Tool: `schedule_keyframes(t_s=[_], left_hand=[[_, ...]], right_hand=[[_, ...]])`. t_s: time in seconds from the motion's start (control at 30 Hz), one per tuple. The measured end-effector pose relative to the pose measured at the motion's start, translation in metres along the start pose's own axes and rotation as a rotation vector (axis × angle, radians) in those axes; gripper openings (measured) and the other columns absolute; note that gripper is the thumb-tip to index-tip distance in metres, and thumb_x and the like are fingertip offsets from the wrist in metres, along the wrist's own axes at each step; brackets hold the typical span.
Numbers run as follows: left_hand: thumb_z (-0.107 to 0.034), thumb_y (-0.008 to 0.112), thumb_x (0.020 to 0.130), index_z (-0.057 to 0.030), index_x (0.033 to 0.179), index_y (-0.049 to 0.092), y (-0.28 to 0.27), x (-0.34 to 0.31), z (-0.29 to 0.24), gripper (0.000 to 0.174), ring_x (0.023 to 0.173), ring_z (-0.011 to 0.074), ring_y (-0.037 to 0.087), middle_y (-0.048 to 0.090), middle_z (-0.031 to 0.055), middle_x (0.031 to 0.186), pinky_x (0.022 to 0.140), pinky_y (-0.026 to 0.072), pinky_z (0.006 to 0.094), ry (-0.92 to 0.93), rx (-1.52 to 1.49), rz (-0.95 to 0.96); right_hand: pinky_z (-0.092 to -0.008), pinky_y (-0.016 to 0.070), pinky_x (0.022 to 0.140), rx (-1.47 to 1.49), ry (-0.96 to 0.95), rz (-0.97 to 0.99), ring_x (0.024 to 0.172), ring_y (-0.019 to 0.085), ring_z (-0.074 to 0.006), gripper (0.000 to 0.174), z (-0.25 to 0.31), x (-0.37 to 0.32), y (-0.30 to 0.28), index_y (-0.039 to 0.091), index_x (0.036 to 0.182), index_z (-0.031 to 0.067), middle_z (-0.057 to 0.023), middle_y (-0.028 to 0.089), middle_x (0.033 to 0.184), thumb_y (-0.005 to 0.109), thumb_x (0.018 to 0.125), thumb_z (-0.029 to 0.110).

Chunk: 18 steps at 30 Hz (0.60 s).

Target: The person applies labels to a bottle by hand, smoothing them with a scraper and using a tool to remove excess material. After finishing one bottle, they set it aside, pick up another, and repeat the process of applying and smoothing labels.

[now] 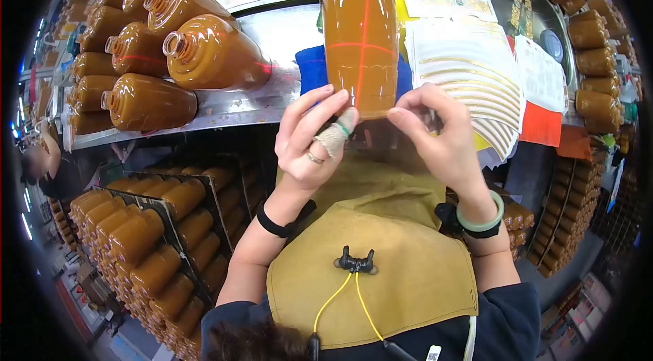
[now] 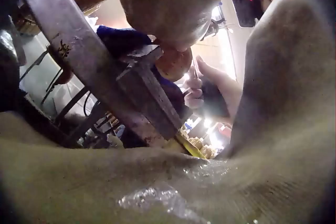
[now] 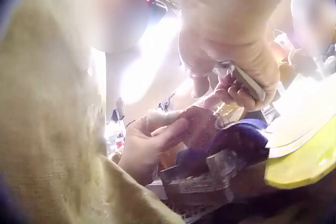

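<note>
An amber bottle (image 1: 360, 68) lies on a blue cloth (image 1: 311, 67), neck away from the body, with red light lines crossing it. My left hand (image 1: 314, 133) grips the lower left corner near the base; one finger is wrapped in pale tape. At the lower right corner is my right hand (image 1: 439, 133), thumb and forefinger close together. In the right wrist view, the curled fingers of my right hand (image 3: 231, 50) hold a flat greyish object (image 3: 248, 81), its kind unclear. The left hand (image 3: 149, 145) is opposite, against the bottle's base.
Several amber bottles (image 1: 211, 55) lie at the left of the bench. White curved sheets (image 1: 469, 75) are fanned out at the right, beside a red sheet (image 1: 542, 127). Stacked bottles (image 1: 136, 225) fill racks below left. A metal bracket (image 2: 149, 92) stands under the bench edge.
</note>
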<state>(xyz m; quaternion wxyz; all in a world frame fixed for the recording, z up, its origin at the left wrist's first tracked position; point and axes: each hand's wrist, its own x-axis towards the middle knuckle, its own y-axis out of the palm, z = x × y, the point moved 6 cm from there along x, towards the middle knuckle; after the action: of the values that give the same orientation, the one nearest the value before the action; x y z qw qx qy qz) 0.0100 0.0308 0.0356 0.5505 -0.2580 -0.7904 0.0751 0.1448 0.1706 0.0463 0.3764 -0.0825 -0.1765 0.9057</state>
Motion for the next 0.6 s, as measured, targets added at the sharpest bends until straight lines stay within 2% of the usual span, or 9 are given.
schedule_keyframes(t_s=[0.03,0.1,0.23,0.27,0.3,0.37,0.5,0.53,0.6], left_hand=[[0.009,0.083,0.078,0.0007,0.089,0.067,0.000,-0.003,0.000,0.020,0.102,0.0349,0.072,0.074,0.0138,0.113,0.077,0.0651,0.0368,0.001,-0.001,0.001],[0.009,0.083,0.077,0.0002,0.092,0.068,0.000,-0.011,0.008,0.023,0.103,0.0349,0.072,0.073,0.0142,0.114,0.079,0.0645,0.0378,-0.120,-0.062,-0.016],[0.006,0.083,0.079,-0.0027,0.099,0.069,0.001,-0.011,-0.002,0.026,0.105,0.0353,0.070,0.072,0.0145,0.118,0.083,0.0632,0.0395,-0.050,0.051,-0.018],[0.003,0.081,0.082,-0.0056,0.098,0.066,0.004,-0.011,-0.002,0.024,0.114,0.0364,0.066,0.070,0.0147,0.123,0.087,0.0616,0.0417,-0.174,0.052,0.014],[0.003,0.081,0.082,-0.0056,0.098,0.066,0.004,-0.011,-0.002,0.024,0.114,0.0364,0.066,0.070,0.0147,0.123,0.087,0.0616,0.0417,-0.173,0.050,0.015],[0.001,0.079,0.084,-0.0078,0.093,0.063,0.004,-0.010,-0.013,0.020,0.123,0.0376,0.061,0.068,0.0144,0.128,0.091,0.0600,0.0437,0.041,0.193,0.044],[-0.001,0.080,0.083,-0.0052,0.080,0.057,0.012,0.001,-0.015,0.023,0.126,0.0387,0.059,0.066,0.0149,0.132,0.092,0.0599,0.0448,0.048,0.046,0.140],[0.001,0.082,0.081,-0.0047,0.079,0.056,0.012,0.006,-0.014,0.026,0.120,0.0389,0.063,0.069,0.0149,0.127,0.087,0.0620,0.0432,0.030,0.007,0.126],[0.006,0.083,0.080,-0.0026,0.091,0.066,0.008,0.005,-0.005,0.022,0.109,0.0377,0.070,0.072,0.0147,0.120,0.081,0.0640,0.0400,-0.037,0.002,0.029]], right_hand=[[-0.0310,0.0478,0.068,-0.020,-0.004,0.044,0.072,0.061,-0.0173,0.014,0.000,0.001,-0.005,0.071,0.090,-0.0006,-0.0078,0.067,0.080,0.077,0.090,0.012],[-0.0312,0.0476,0.069,-0.038,-0.010,0.089,0.073,0.061,-0.0181,0.014,0.001,0.004,-0.012,0.072,0.091,-0.0009,-0.0086,0.068,0.081,0.077,0.090,0.012],[-0.0321,0.0472,0.069,-0.101,0.043,0.132,0.074,0.061,-0.0193,0.015,0.001,0.006,-0.014,0.074,0.093,-0.0009,-0.0099,0.069,0.082,0.075,0.091,0.014],[-0.0324,0.0473,0.068,-0.114,0.034,0.135,0.073,0.061,-0.0195,0.015,0.001,0.006,-0.014,0.074,0.093,-0.0009,-0.0100,0.069,0.082,0.075,0.091,0.014],[-0.0326,0.0474,0.068,-0.125,0.027,0.138,0.073,0.061,-0.0198,0.015,0.001,0.005,-0.014,0.074,0.093,-0.0009,-0.0101,0.069,0.082,0.075,0.091,0.014],[-0.0328,0.0477,0.068,-0.125,0.013,0.140,0.072,0.061,-0.0201,0.015,0.002,0.006,-0.014,0.074,0.093,-0.0008,-0.0102,0.069,0.082,0.075,0.091,0.014],[-0.0334,0.0487,0.070,-0.111,-0.005,0.139,0.073,0.062,-0.0208,0.015,0.003,0.007,-0.012,0.074,0.093,-0.0007,-0.0109,0.069,0.082,0.075,0.092,0.015],[-0.0334,0.0487,0.070,-0.110,-0.005,0.136,0.073,0.062,-0.0208,0.015,0.005,0.006,-0.013,0.074,0.093,-0.0007,-0.0109,0.069,0.082,0.075,0.092,0.015],[-0.0335,0.0492,0.070,-0.111,0.013,0.159,0.074,0.063,-0.0213,0.016,0.009,0.005,-0.012,0.074,0.093,-0.0007,-0.0114,0.069,0.083,0.074,0.092,0.015]])
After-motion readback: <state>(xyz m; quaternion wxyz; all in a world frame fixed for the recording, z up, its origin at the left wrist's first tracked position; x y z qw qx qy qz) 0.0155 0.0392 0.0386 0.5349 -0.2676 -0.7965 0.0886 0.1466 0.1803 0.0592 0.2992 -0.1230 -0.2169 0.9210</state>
